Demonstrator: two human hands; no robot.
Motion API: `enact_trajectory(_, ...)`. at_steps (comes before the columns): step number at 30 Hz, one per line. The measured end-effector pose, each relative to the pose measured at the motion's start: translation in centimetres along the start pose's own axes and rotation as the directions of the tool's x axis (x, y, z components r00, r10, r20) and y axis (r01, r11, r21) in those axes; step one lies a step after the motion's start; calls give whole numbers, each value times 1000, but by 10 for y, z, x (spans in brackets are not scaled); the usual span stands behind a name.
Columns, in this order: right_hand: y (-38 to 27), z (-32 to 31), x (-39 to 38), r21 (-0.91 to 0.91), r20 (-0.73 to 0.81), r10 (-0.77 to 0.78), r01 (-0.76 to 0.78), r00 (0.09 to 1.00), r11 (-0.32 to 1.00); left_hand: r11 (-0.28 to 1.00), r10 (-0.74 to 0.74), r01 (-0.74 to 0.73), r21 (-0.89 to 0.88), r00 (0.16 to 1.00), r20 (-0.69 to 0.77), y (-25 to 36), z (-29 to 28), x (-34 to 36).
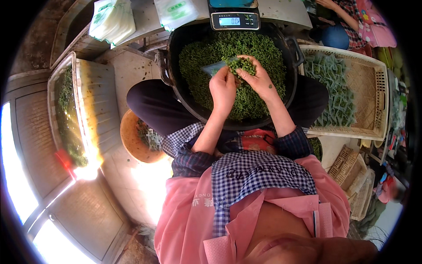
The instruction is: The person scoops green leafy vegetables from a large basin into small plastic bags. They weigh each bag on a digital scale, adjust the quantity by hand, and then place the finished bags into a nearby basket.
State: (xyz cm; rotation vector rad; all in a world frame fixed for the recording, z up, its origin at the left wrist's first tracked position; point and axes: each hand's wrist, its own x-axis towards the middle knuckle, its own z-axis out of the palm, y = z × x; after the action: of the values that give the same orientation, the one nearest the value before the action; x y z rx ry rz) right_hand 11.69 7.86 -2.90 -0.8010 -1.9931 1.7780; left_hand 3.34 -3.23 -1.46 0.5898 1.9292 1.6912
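Observation:
Above a large black tub (292, 75) between my knees, my two hands meet. The tub is filled with small green berries (198, 55) that look like green peppercorns. My left hand (223, 90) is closed, thumb and fingers pinching the edge of a small clear plastic bag (212, 68) that points out to the left. Cupped in my right hand (260, 81) is a clump of green peppercorns (244, 66), held at the bag's mouth beside my left fingertips. How much is inside the bag is hard to make out.
A digital scale (234, 21) stands on the table beyond the tub, near stacks of plastic bags (113, 24). On the right, a white crate (369, 97) holds many filled bags. An orange basin (129, 141) and a foam box (90, 101) are at left. Another person (347, 28) sits at far right.

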Motion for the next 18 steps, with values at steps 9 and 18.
enact_trajectory(9,-31,-2,-10,-582,-44,-161,106,986,806,740,496,-453,497,867,50,-2,9,-4)
enact_trajectory(18,-48,5,-28,-529,-127,-313,203,941,824,1000,-15,15,-3,1000,-18,2,6,6)
